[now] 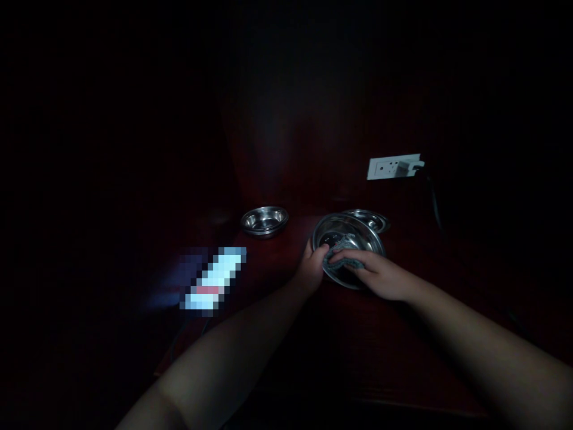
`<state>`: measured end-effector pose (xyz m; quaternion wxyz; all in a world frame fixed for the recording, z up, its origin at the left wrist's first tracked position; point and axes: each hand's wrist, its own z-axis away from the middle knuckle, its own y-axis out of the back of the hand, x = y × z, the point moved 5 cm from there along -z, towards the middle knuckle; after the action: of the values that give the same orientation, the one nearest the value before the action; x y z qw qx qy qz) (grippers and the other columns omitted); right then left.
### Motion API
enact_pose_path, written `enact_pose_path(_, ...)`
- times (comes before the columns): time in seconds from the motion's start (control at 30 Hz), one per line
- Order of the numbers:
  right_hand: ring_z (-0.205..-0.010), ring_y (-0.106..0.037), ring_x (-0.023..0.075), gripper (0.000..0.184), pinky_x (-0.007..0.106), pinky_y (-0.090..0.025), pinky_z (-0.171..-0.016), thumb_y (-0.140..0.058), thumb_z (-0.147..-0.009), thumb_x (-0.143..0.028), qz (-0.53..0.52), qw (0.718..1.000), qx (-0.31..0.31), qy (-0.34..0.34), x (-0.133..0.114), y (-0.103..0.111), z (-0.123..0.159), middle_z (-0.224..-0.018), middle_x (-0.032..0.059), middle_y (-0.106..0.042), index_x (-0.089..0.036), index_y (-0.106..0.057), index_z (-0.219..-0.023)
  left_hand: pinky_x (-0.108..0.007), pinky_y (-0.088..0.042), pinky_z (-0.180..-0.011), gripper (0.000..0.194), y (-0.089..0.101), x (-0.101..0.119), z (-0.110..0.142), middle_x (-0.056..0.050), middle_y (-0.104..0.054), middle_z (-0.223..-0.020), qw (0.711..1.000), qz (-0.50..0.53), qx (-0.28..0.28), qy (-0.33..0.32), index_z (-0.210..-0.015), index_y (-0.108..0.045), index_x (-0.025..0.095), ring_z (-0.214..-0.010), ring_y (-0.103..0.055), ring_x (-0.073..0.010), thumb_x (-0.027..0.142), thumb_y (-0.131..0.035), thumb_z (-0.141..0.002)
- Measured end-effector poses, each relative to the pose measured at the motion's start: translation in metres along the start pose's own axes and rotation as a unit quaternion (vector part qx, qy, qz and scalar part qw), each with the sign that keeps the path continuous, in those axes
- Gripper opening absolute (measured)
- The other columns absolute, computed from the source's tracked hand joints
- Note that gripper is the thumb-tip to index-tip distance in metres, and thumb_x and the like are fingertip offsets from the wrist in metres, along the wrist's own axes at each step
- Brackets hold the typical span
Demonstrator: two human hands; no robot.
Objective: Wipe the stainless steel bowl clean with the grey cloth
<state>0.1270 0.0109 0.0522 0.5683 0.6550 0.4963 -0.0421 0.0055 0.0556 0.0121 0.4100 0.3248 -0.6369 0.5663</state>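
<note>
A shiny metal bowl (371, 239) is tilted toward me above the dark red table. My left hand (312, 266) grips its left rim, with the thumb over the edge and the other fingers hidden behind it. Inside the bowl, my right hand (373, 272) presses a grey-green patterned cloth (344, 243) against the inner wall. Its fingers are bent over the cloth. Just behind the held bowl lies another shallow metal dish (375, 220), partly covered by it.
Several metal bowls appear stacked (265, 222) at the back left of the table (282, 334). A lit, blurred-out screen (217, 280) lies at the left, with a cable near it. On the wall is a white socket (389, 167) with a plug and cord. The surroundings are very dark.
</note>
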Motion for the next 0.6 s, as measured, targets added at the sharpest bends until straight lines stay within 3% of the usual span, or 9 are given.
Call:
enact_pose_path(0.13, -0.110, -0.060, 0.0239, 0.030, 0.046, -0.043, -0.101, -0.045, -0.091, -0.028, -0.064, 0.998, -0.006, -0.014, 0.0007, 0.0030, -0.0011, -0.118, 0.0062, -0.066, -0.023, -0.066, -0.112, -0.040, -0.046, -0.095, 0.037, 0.0009, -0.0012, 0.0000, -0.007, -0.068, -0.103, 1.000, -0.003, 0.001, 0.002, -0.108, -0.059, 0.017, -0.103, -0.061, -0.0239, 0.026, -0.062, -0.072)
enact_pose_path(0.3, -0.110, -0.060, 0.0234, 0.030, 0.046, -0.041, -0.103, -0.046, -0.091, -0.030, -0.093, 0.995, -0.012, -0.024, 0.0016, 0.0040, -0.0018, -0.119, 0.0067, -0.066, -0.022, -0.067, -0.112, -0.040, -0.046, -0.094, 0.036, -0.0010, 0.0007, 0.0027, -0.007, -0.068, -0.102, 1.000, -0.008, -0.004, 0.007, -0.109, -0.057, 0.018, -0.102, -0.061, -0.0237, 0.025, -0.059, -0.073)
enact_pose_path(0.6, -0.129, -0.047, 0.0256, 0.040, 0.051, -0.030, -0.112, -0.048, -0.084, -0.014, 0.028, 0.999, -0.014, -0.031, 0.0085, -0.0043, 0.0020, -0.133, 0.0053, -0.058, -0.025, -0.063, -0.120, -0.041, -0.043, -0.098, 0.033, 0.0011, 0.0019, -0.0006, -0.006, -0.068, -0.101, 1.000, -0.020, -0.002, -0.022, -0.104, -0.059, 0.019, -0.104, -0.060, -0.0231, 0.029, -0.064, -0.073)
